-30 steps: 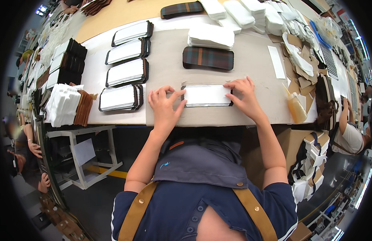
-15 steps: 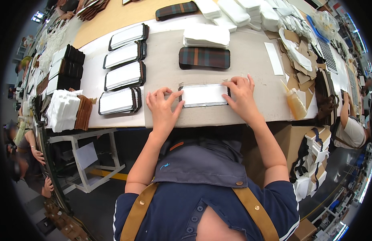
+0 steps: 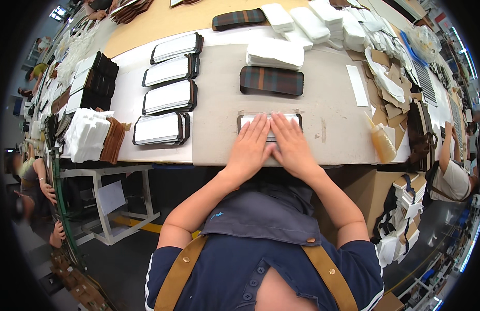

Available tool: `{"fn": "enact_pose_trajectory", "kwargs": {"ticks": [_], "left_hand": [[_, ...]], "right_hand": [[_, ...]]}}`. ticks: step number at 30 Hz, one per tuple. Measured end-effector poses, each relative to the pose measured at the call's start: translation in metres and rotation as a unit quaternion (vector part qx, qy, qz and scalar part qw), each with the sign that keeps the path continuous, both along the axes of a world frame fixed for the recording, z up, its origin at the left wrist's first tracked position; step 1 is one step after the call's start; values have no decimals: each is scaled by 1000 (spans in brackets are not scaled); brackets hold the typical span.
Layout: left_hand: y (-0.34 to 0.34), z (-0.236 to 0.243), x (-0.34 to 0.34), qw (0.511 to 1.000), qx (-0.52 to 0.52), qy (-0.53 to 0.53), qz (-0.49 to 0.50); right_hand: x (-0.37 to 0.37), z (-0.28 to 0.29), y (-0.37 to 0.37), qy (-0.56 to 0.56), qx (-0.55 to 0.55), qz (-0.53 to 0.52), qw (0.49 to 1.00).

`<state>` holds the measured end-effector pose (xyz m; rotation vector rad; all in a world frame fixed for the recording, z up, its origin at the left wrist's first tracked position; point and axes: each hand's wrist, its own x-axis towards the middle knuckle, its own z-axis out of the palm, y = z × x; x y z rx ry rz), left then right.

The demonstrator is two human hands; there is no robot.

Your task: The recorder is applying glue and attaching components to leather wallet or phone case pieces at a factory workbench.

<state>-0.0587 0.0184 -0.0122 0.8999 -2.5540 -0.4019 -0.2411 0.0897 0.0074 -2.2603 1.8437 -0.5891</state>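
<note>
A white rectangular panel with a dark border (image 3: 245, 118) lies flat near the table's front edge. My left hand (image 3: 251, 144) rests flat on it, fingers stretched out and pointing away from me. Beside it, my right hand (image 3: 290, 142) lies flat too, and the two hands meet at the fingertips and thumbs. Together they cover most of the panel. Just beyond are dark plaid pieces (image 3: 271, 81) with rounded corners, and behind those a stack of white pads (image 3: 274, 54).
Several stacks of white-faced, dark-edged panels (image 3: 158, 129) stand to the left. Farther left are white pads (image 3: 87, 135) and brown pieces (image 3: 113, 141). A bottle of amber liquid (image 3: 383, 144) stands right, near cardboard scraps (image 3: 393, 103). Other people work at both sides.
Both hands have moved inward from the panel's two ends. Their fingers, which pinched or held the edges, now lie flat across its middle. The view has shifted slightly.
</note>
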Motion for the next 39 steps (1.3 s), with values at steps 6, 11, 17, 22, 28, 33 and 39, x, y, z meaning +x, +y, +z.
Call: {"fn": "enact_pose_trajectory", "kwargs": {"ticks": [6,11,17,22,28,33,39], "left_hand": [[-4,7,30,996,-14,-89,-10],[9,17,31,990,-34,-124,52],[29,12,25,995,27,-86,-32],[24,15,40,996,11,-91,6],[31,14,39,998,1,-58,11],[32,18,37,998,6,-55,24],[26,16,42,998,43,28,33]], "right_hand": [[-25,10,14,62,58,-16,996],[-20,9,24,92,45,-70,992],[-10,14,31,0,38,26,999],[-44,1,22,-103,-66,-28,992],[-54,2,-23,-100,-141,-168,971],[-48,-1,-26,32,-206,-149,967],[-52,11,-22,-86,-227,-138,960]]}}
